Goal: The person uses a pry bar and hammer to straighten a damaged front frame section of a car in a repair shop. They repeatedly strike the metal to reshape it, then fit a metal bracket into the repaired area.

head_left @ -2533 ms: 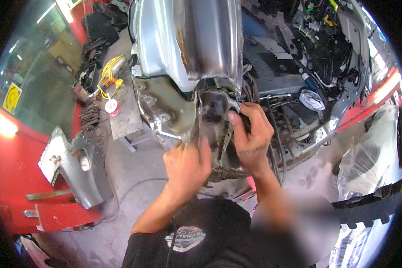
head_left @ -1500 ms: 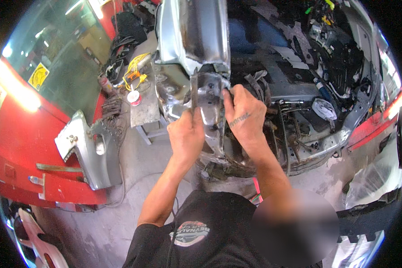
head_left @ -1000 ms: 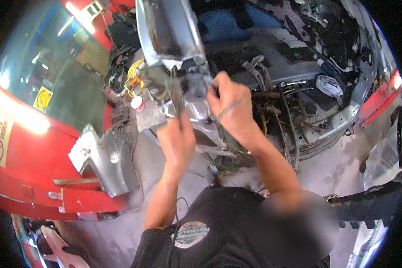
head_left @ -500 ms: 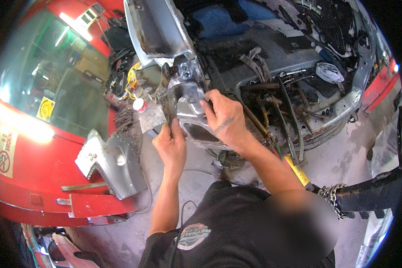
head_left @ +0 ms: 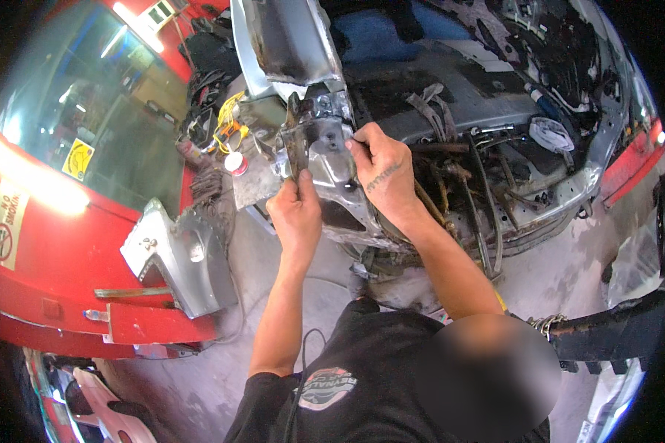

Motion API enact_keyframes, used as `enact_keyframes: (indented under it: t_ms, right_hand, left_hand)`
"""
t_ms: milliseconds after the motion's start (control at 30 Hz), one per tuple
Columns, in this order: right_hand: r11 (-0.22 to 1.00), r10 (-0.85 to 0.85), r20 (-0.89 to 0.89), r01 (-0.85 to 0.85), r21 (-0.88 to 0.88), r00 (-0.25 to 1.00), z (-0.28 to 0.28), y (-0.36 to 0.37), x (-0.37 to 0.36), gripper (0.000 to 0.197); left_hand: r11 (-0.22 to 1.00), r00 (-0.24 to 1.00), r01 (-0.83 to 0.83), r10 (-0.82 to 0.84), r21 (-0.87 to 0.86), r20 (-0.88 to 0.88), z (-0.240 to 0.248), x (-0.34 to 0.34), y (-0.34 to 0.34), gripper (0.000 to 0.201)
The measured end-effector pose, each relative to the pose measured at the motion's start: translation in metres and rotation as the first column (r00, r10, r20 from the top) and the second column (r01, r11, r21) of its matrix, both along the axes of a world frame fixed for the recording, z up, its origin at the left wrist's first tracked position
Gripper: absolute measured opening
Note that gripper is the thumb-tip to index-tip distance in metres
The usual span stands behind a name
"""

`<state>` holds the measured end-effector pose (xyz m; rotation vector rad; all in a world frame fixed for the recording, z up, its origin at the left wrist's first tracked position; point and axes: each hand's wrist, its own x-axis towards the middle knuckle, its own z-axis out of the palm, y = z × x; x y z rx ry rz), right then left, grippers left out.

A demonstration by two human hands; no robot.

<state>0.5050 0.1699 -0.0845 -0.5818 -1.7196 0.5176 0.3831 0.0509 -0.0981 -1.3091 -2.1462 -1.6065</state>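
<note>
A bent sheet-metal body part (head_left: 331,159), bare and shiny with dark stains and an opening low down, lies at the front corner of a stripped car. Along its left side stands a narrow dark metal strip (head_left: 296,136). The lower end of that strip is pinched between the thumb and fingers of my left hand (head_left: 295,214). My right hand (head_left: 384,173) is closed at the right edge of the body part, thumb on the near face; the fingertips behind the edge are hidden. Beyond both hands rises a long grey curved panel (head_left: 295,40).
Left, a silver fender piece (head_left: 192,258) leans near a red car (head_left: 44,273). A small red-and-white tub (head_left: 236,163) and yellow cord (head_left: 229,122) sit beyond my left hand. Rusty metal bars (head_left: 469,184) and wrenches (head_left: 491,131) lie in the car's front. A chain (head_left: 548,325) hangs at right.
The view has shifted, so the body part and the grey panel appear farther right and higher. Both hands have moved up and slightly right in view, keeping their grips.
</note>
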Motion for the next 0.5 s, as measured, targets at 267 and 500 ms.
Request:
enact_keyframes:
  t_ms: [267,500]
  right_hand:
    - [0.999,0.012,0.005,-0.012,-0.041,1.0,0.002,0.0,-0.004,0.016]
    - [0.992,0.043,0.001,-0.042,-0.123,0.999,0.0,-0.002,0.0,0.014]
  left_hand:
    - [0.997,0.989,-0.051,0.043,-0.054,-0.141,0.01,0.0,0.002,0.037]
    - [0.995,0.988,-0.029,0.015,-0.096,-0.151,0.007,0.001,-0.009,0.034]
